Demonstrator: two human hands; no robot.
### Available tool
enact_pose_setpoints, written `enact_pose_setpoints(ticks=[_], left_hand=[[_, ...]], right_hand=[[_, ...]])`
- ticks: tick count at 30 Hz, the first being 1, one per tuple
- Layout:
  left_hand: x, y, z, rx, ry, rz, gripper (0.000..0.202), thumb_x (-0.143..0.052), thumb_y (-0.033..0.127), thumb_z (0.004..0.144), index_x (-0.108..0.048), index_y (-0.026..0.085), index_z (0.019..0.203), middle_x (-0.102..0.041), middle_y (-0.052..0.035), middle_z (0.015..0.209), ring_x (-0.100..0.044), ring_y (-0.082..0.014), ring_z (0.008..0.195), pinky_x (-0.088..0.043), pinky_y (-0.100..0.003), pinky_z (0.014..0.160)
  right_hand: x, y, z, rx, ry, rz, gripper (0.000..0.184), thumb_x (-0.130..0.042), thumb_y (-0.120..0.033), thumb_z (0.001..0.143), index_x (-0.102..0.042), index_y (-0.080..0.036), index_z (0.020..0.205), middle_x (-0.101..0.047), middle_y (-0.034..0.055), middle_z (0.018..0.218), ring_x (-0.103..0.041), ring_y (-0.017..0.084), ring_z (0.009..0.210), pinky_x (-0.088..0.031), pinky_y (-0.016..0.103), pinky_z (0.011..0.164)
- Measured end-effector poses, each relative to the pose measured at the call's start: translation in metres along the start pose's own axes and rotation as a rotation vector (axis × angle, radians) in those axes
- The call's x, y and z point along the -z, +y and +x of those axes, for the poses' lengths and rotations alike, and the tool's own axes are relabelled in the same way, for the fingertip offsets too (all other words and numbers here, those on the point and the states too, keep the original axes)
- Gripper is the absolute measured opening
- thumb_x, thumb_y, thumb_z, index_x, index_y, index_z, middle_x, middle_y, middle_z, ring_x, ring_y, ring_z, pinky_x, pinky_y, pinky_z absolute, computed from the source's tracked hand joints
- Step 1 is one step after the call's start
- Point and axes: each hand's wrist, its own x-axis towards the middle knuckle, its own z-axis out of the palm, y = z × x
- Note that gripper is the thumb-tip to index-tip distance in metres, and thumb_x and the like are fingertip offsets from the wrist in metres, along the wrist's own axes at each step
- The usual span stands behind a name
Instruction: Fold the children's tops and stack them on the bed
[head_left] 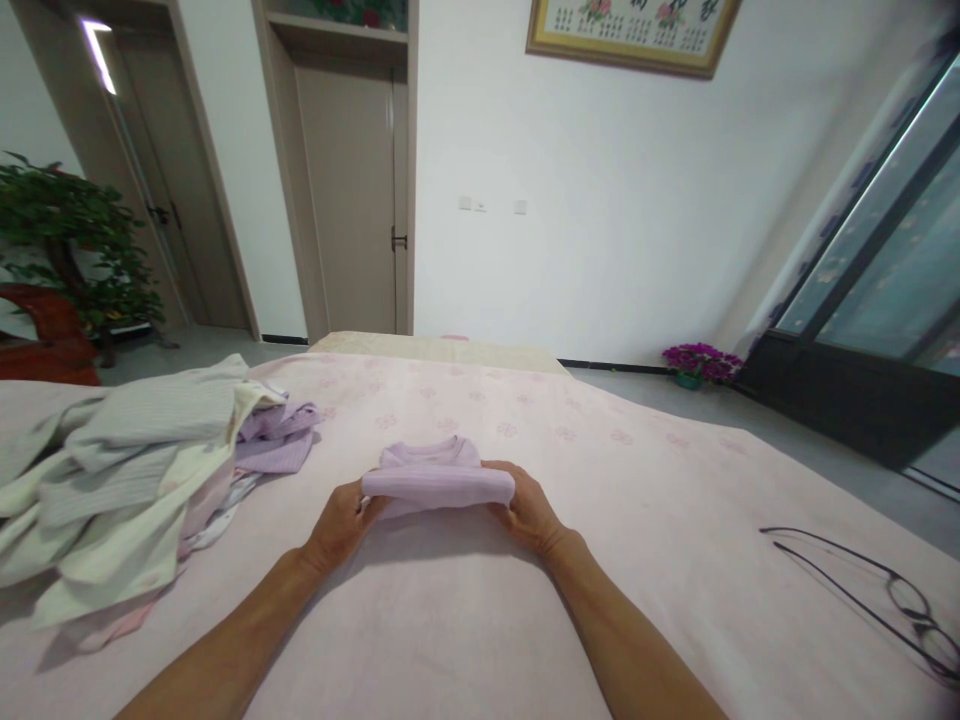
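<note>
A lilac ribbed shirt (437, 487) is folded into a narrow band in front of me, its round neckline showing at the far side. My left hand (343, 522) grips the band's left end, and my right hand (526, 505) grips its right end. Both thumbs are on the near side; the other fingers are partly hidden by the cloth. The near edge of the shirt is lifted a little above the pink flowered bedspread (450, 620).
At the left lies a heap of loose clothes (142, 450), grey, cream and lilac. Eyeglasses (870, 590) rest with their temples spread at the right. Beyond the bed stand a door (349, 190), a leafy plant (67, 240) and a pot of purple flowers (697, 362).
</note>
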Motion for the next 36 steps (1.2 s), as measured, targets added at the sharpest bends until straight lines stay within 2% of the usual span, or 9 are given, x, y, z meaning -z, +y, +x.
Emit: enact_pose_setpoints(ticks=[4,7,12,16,21,26,29,31,36], left_hand=[[0.001,0.009,-0.002,0.019,-0.067,-0.013,0.040,-0.057,0.052,0.087,-0.074,0.018,0.101,-0.075,-0.0082,0.105,-0.068,-0.0300,0.103,-0.051,-0.038,0.094],[0.002,0.016,-0.004,0.021,-0.164,-0.093,0.042,-0.067,0.047,0.081,-0.070,0.018,0.112,-0.073,-0.0089,0.113,-0.064,-0.0294,0.112,-0.049,-0.038,0.098],[-0.009,0.017,0.001,0.274,0.084,-0.106,0.047,-0.069,0.049,0.078,-0.066,0.016,0.112,-0.075,-0.0102,0.098,-0.070,-0.0294,0.094,-0.054,-0.038,0.084],[-0.022,0.016,0.014,0.336,0.207,-0.136,0.058,-0.060,0.048,0.086,-0.051,0.017,0.134,-0.072,-0.0122,0.113,-0.070,-0.0260,0.099,-0.053,-0.035,0.083],[-0.025,0.014,0.031,0.370,0.242,0.122,0.061,-0.048,0.046,0.094,-0.037,0.020,0.148,-0.073,-0.0113,0.105,-0.070,-0.0264,0.093,-0.049,-0.034,0.079],[-0.018,0.001,0.044,0.488,0.133,0.406,0.069,-0.047,0.052,0.092,-0.035,0.014,0.148,-0.072,-0.0157,0.105,-0.069,-0.0315,0.096,-0.046,-0.034,0.073],[-0.010,-0.011,0.047,0.506,0.124,0.484,0.073,-0.050,0.062,0.086,-0.043,0.015,0.142,-0.069,-0.0167,0.111,-0.068,-0.0320,0.099,-0.044,-0.033,0.069],[-0.004,-0.020,0.050,0.527,0.117,0.514,0.069,-0.051,0.068,0.081,-0.058,0.016,0.126,-0.068,-0.0176,0.113,-0.069,-0.0313,0.096,-0.043,-0.031,0.066],[0.000,-0.036,0.061,0.500,0.051,0.390,0.050,-0.059,0.068,0.074,-0.066,0.019,0.081,-0.072,-0.0151,0.093,-0.069,-0.0279,0.082,-0.041,-0.030,0.063]], right_hand=[[-0.002,-0.001,-0.003,-0.064,-0.031,0.000,0.034,-0.044,-0.041,0.096,-0.067,-0.022,0.113,-0.070,0.0105,0.102,-0.064,0.024,0.091,-0.052,0.037,0.083],[-0.006,-0.002,-0.003,-0.134,-0.030,0.045,0.035,-0.042,-0.042,0.097,-0.066,-0.023,0.112,-0.069,0.0103,0.108,-0.063,0.024,0.096,-0.051,0.036,0.086],[-0.019,-0.005,0.005,-0.400,0.012,0.115,0.030,-0.044,-0.041,0.096,-0.061,-0.024,0.114,-0.069,0.0097,0.115,-0.062,0.026,0.105,-0.047,0.039,0.092],[-0.032,-0.004,0.022,-0.625,0.084,0.075,0.029,-0.041,-0.046,0.097,-0.057,-0.023,0.105,-0.070,0.0070,0.096,-0.063,0.023,0.086,-0.046,0.034,0.079],[-0.039,0.006,0.051,-0.782,0.055,0.007,0.034,-0.038,-0.049,0.098,-0.057,-0.022,0.105,-0.069,0.0073,0.092,-0.064,0.022,0.086,-0.043,0.031,0.075],[-0.045,0.018,0.069,-0.904,-0.067,-0.101,0.043,-0.044,-0.051,0.095,-0.058,-0.018,0.119,-0.069,0.0168,0.110,-0.065,0.029,0.102,-0.046,0.038,0.083],[-0.050,0.027,0.070,-0.884,-0.075,-0.189,0.048,-0.047,-0.053,0.093,-0.059,-0.017,0.122,-0.065,0.0207,0.119,-0.065,0.031,0.105,-0.047,0.042,0.084],[-0.051,0.035,0.071,-0.866,-0.072,-0.210,0.047,-0.048,-0.055,0.092,-0.063,-0.017,0.115,-0.065,0.0212,0.119,-0.066,0.030,0.101,-0.048,0.041,0.080],[-0.046,0.058,0.084,-0.893,-0.208,0.033,0.028,-0.063,-0.046,0.081,-0.067,-0.018,0.080,-0.070,0.0077,0.082,-0.064,0.020,0.078,-0.043,0.027,0.063]])
